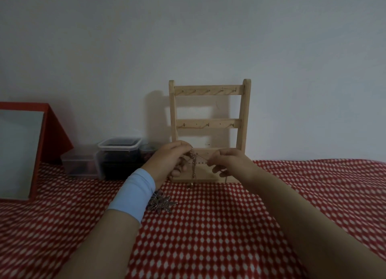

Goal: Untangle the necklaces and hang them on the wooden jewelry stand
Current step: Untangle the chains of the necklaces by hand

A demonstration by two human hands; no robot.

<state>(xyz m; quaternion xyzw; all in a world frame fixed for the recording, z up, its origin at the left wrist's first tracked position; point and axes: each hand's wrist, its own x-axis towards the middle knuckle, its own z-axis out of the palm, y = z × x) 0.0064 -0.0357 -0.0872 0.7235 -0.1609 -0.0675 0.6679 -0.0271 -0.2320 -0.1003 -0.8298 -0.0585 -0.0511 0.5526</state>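
Note:
The wooden jewelry stand [209, 123] stands upright against the wall, its hook bars bare. In front of its lower part, my left hand [169, 160] and my right hand [228, 160] each pinch a tangled silver necklace chain [194, 159], stretched between them with a knot near the left fingers. Loose chain ends hang down from the knot toward the stand's base. A second silver necklace with leaf-shaped pieces [161, 203] lies on the cloth beside my left wrist, partly hidden by the light blue wristband.
A red cloth with white dots [208, 237] covers the surface. Left of the stand sit clear plastic containers [119, 155] with dark contents. A red-framed board [25, 149] leans at the far left. A plain wall is behind.

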